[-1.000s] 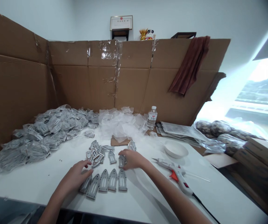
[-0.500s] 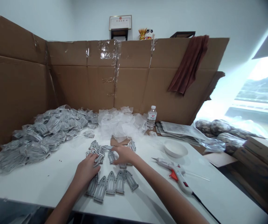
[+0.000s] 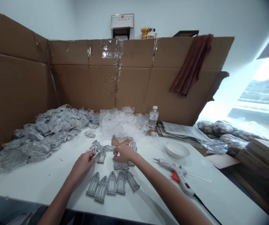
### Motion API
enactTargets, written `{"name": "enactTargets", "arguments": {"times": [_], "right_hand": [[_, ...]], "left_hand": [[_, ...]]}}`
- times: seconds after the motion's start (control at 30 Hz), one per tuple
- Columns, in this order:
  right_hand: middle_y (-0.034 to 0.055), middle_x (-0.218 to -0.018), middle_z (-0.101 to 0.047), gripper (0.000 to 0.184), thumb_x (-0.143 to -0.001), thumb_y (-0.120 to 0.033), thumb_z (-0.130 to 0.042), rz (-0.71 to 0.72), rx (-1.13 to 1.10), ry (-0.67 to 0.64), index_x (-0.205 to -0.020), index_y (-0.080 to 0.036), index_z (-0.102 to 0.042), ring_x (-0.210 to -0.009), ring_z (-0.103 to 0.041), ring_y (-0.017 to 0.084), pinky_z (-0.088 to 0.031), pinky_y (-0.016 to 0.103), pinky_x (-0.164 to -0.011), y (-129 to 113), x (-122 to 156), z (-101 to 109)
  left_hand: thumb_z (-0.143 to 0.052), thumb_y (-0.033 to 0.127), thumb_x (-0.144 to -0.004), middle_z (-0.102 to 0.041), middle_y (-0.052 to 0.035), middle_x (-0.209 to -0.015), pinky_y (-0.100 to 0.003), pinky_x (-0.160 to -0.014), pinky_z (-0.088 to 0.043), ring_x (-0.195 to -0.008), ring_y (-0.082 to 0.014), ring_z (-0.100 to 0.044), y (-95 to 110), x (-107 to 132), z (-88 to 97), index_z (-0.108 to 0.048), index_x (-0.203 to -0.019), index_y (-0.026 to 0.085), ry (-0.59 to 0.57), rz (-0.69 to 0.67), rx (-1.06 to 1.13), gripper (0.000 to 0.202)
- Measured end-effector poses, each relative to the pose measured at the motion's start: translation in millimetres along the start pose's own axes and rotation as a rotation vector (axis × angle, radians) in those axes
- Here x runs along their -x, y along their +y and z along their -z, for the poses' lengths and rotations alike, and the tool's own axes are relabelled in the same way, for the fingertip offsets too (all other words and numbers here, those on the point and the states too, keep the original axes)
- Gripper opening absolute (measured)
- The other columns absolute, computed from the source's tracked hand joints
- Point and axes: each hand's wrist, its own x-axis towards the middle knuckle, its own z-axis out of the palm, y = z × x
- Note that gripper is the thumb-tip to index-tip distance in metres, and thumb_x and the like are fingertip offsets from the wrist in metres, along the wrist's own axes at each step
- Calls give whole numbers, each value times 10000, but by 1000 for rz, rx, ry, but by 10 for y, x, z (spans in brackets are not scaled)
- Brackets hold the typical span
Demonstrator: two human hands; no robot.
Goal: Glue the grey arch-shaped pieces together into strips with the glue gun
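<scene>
Flat grey arch-shaped pieces with cut-out slots lie on the white table. Pinched edge-on at the fingertips of my left hand (image 3: pixel 84 164) is one thin arched piece (image 3: pixel 96 154), beside a small heap of similar pieces (image 3: pixel 94 145). My right hand (image 3: pixel 126 153) has its thumb and fingers closed at the top of another arched piece (image 3: pixel 117 165), in a row partly hidden under the hand. Between the hands lies a single arched piece (image 3: pixel 101 157). Nearer the front edge, several arched pieces (image 3: pixel 111 183) stand side by side in a row.
Plastic-wrapped grey pieces (image 3: pixel 43 134) are piled at left, beside crumpled clear bags (image 3: pixel 122 123). A water bottle (image 3: pixel 153 117), white bowl (image 3: pixel 177 150) and corded glue gun (image 3: pixel 180 178) are at right. Cardboard walls (image 3: pixel 132 84) enclose the back and left.
My left hand has drawn back slightly left and lifted a piece edge-on. My right hand has shifted a little right, over the middle row. The front row shows fully now.
</scene>
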Motion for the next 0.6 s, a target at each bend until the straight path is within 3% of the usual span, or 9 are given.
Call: {"name": "enactTargets", "arguments": {"times": [0.2,0.37,0.5,0.6], "right_hand": [[106,-1284,-523,463,-942,-440,-561,-46,5,68,-1296,-143,-532,-1184,-526,191,-474,410,-1023,-62,-268,42],[105,-1263,-533,461,-945,-421,-564,-27,-7,48,-1305,-135,-522,-1157,-543,182,-492,400,-1004,-78,-491,-13],[100,-1223,-551,469,-953,-422,-552,-39,2,49,-1322,-136,-507,-1111,-564,169,-506,387,-978,-112,-521,1],[97,-1198,-563,471,-957,-437,-541,-88,22,57,-1314,-132,-511,-1089,-572,164,-507,382,-969,-166,-460,71]], "left_hand": [[-533,430,-951,-642,-42,-975,-367,-867,-508,-858,-153,-612,-219,-81,167,-606,-1123,140,-35,39,49,345],[-501,466,-958,-645,-41,-967,-353,-837,-511,-825,-147,-609,-349,-80,302,-618,-1090,136,-94,48,67,374],[-567,417,-933,-649,-49,-1006,-388,-931,-491,-950,-166,-608,-369,-89,288,-645,-986,131,-137,-13,62,300],[-589,374,-923,-635,-55,-1049,-392,-935,-491,-959,-165,-598,-337,-94,210,-644,-1010,134,-132,-41,57,262]]}}
